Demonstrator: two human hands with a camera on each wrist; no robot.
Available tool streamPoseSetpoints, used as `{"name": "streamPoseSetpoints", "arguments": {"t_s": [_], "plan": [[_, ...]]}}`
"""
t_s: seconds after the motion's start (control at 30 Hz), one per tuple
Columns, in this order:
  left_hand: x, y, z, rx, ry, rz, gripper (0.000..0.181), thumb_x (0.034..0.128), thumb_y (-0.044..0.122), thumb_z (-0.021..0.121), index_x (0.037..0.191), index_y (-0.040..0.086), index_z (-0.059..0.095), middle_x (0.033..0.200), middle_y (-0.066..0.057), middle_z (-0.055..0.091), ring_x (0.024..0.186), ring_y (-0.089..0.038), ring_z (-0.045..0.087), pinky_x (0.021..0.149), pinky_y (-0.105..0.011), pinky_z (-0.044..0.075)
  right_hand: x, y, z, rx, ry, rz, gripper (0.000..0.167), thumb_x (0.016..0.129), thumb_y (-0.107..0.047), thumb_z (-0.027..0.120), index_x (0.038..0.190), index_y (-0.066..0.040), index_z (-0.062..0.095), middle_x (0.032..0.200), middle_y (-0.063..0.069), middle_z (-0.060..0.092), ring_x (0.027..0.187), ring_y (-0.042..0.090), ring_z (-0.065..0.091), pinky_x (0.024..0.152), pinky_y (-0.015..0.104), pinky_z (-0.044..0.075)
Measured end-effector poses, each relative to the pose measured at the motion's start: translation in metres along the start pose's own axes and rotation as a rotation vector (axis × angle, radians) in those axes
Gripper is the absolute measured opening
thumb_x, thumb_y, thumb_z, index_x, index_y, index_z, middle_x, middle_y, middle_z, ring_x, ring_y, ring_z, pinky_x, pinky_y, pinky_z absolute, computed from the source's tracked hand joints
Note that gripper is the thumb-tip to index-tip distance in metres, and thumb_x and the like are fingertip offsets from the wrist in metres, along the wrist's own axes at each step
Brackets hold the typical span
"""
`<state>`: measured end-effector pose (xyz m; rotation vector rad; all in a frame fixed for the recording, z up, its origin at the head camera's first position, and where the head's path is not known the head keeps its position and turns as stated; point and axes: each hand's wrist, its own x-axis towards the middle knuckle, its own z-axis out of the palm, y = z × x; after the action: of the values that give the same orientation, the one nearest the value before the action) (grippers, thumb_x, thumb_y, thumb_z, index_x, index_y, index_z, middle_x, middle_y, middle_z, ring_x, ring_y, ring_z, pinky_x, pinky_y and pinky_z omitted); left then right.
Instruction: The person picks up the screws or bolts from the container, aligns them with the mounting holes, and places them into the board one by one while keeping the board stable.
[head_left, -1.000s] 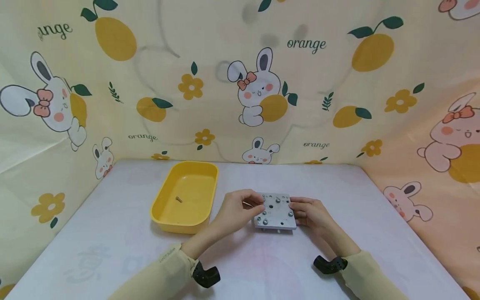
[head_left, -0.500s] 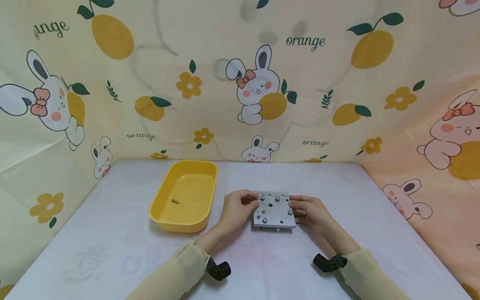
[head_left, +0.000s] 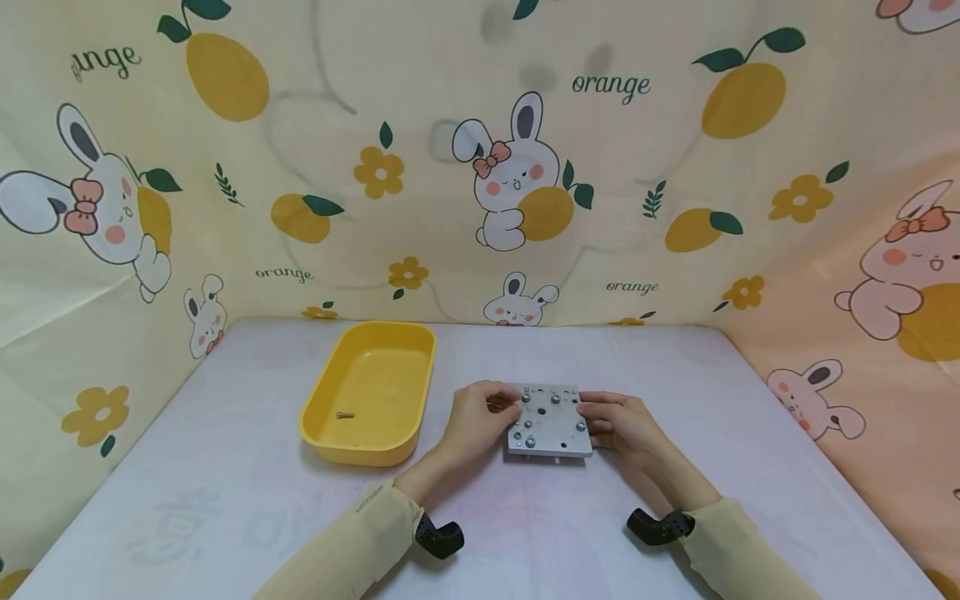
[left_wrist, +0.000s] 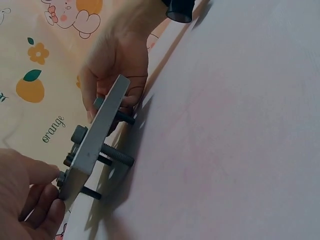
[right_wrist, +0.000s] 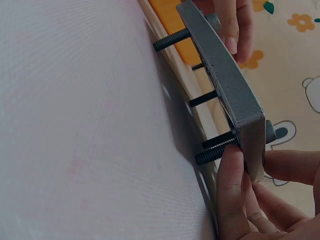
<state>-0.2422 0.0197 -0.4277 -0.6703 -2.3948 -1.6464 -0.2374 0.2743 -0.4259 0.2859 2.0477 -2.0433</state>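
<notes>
Two hands meet over a pale cloth-covered table (head_left: 525,525), where we see a square metal plate (head_left: 551,427) held between them, right of centre on the tabletop. The person's left hand (head_left: 480,412) bends its thumb and fingers closely at the plate's left edge, gripping it near the far corner, with the fingertips right beside a bolt head. Opposite, the right hand (head_left: 622,421) pinches the right edge, and in the right wrist view we find one digit against the underside and another on the upper face.

Several bolts (head_left: 556,399) sit in the plate, their heads on top among bare holes. From both wrists we see dark threaded shafts of differing lengths jutting from the underside toward the cloth; whether any tip touches it, we cannot tell.

To the left of the hands stands a yellow tray (head_left: 367,457) with rounded corners, a single loose screw (head_left: 345,415) lying on its floor. We note light sleeves (head_left: 352,542) and a black device (head_left: 438,537) at each wrist. Behind, a cream backdrop (head_left: 615,167) carries cartoon rabbits, oranges, flowers and the word "orange."
</notes>
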Motion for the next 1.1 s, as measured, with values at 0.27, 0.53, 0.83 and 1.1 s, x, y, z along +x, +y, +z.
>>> {"name": "streamPoseSetpoints", "arguments": {"t_s": [0.27,0.53,0.83,1.1], "plan": [[-0.024,0.031,-0.023,-0.033,-0.098,0.08,0.021,0.0888,0.005,0.071,0.11,0.003,0.07,0.105,-0.005,0.067,0.092,-0.013,0.063,0.081,-0.029,0.053,-0.002,0.001,0.002,-0.009,0.0,0.002,0.049,0.094,-0.014,0.067,0.137,0.003,0.052,0.114,0.014,0.068,0.09,0.025,0.068,0.074,0.036,0.056],[-0.031,0.035,-0.141,0.123,-0.168,0.174,0.016,0.0913,0.017,0.073,0.106,0.011,0.072,0.104,0.003,0.069,0.09,-0.013,0.065,0.075,-0.029,0.055,-0.006,-0.002,0.0,-0.037,0.011,-0.014,0.048,0.095,-0.013,0.064,0.138,0.003,0.05,0.114,0.014,0.067,0.089,0.023,0.067,0.071,0.033,0.055],[-0.018,-0.018,-0.198,0.308,-0.273,-0.256,0.036,0.0893,0.02,0.074,0.118,0.0,0.066,0.115,-0.012,0.066,0.101,-0.028,0.064,0.082,-0.038,0.054,-0.003,-0.001,-0.005,-0.032,0.014,0.0,0.049,0.095,-0.014,0.066,0.138,0.003,0.05,0.112,0.012,0.068,0.088,0.023,0.068,0.071,0.032,0.055],[-0.017,-0.036,-0.2,0.507,-0.226,-0.174,0.028,0.0812,0.005,0.076,0.105,-0.008,0.07,0.099,-0.016,0.07,0.092,-0.03,0.066,0.084,-0.045,0.053,-0.001,0.0,-0.002,-0.022,-0.011,-0.004,0.05,0.094,-0.015,0.067,0.138,0.003,0.05,0.113,0.013,0.068,0.09,0.024,0.068,0.072,0.034,0.056]]}}
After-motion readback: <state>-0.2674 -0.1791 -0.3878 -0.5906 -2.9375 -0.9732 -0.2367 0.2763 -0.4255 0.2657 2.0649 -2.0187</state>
